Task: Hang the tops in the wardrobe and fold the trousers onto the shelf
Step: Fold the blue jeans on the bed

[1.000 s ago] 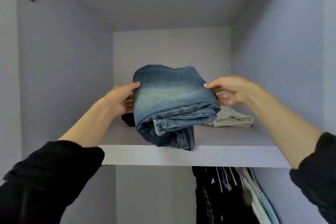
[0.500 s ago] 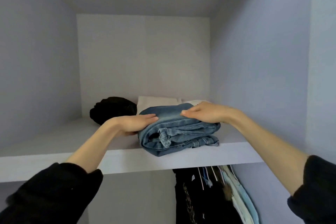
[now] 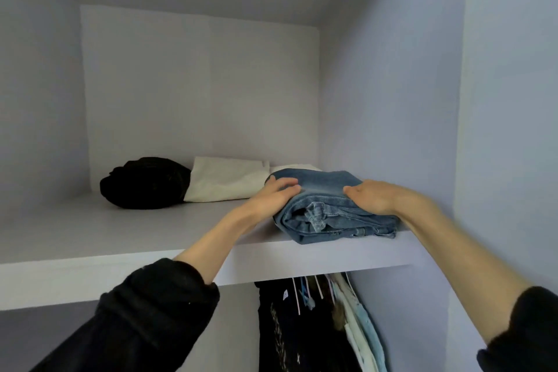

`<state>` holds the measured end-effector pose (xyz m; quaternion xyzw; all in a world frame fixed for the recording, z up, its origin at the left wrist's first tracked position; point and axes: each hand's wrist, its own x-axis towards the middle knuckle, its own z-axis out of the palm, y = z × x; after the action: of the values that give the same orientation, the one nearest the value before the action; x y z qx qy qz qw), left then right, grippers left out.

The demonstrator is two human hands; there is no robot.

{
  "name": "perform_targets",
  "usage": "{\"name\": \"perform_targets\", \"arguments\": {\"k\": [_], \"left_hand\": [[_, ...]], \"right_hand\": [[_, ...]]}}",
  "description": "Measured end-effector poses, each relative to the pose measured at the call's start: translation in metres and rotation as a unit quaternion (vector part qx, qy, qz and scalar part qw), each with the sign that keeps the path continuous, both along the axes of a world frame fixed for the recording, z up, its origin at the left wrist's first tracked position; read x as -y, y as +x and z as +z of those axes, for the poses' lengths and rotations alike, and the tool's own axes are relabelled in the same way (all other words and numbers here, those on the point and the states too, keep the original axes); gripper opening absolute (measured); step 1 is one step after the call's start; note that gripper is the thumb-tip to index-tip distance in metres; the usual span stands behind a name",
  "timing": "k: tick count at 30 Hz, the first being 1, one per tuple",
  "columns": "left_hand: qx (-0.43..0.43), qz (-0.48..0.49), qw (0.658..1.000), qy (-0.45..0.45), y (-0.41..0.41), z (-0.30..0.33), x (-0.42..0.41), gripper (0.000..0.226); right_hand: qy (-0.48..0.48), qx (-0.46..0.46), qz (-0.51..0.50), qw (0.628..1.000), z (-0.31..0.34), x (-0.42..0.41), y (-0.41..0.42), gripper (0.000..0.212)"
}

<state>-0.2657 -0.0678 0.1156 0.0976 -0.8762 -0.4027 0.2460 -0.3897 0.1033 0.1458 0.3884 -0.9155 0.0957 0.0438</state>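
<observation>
Both hands (image 3: 273,195) (image 3: 373,198) flat on jeans (image 3: 332,217), now fully on shelf (image 3: 151,235)

No text, label, brand or number can be read here. A black top (image 3: 290,332) hanging under the shelf (image 3: 151,263) bears a pale print, too small and blurred to make out as letters.
</observation>
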Motion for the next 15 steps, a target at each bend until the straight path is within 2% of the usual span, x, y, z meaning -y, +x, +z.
{"name": "perform_targets", "arguments": {"k": [6,15], "left_hand": [[0.094,-0.009,0.994,-0.045,-0.02,0.006,-0.004,0.049],[0.128,0.06,0.988,-0.069,-0.045,-0.006,0.008,0.05]], "right_hand": [[-0.01,-0.004,-0.003,1.0,-0.004,0.004,-0.027,0.054],[-0.067,0.005,0.018,0.998,-0.02,0.028,-0.049,0.05]]}}
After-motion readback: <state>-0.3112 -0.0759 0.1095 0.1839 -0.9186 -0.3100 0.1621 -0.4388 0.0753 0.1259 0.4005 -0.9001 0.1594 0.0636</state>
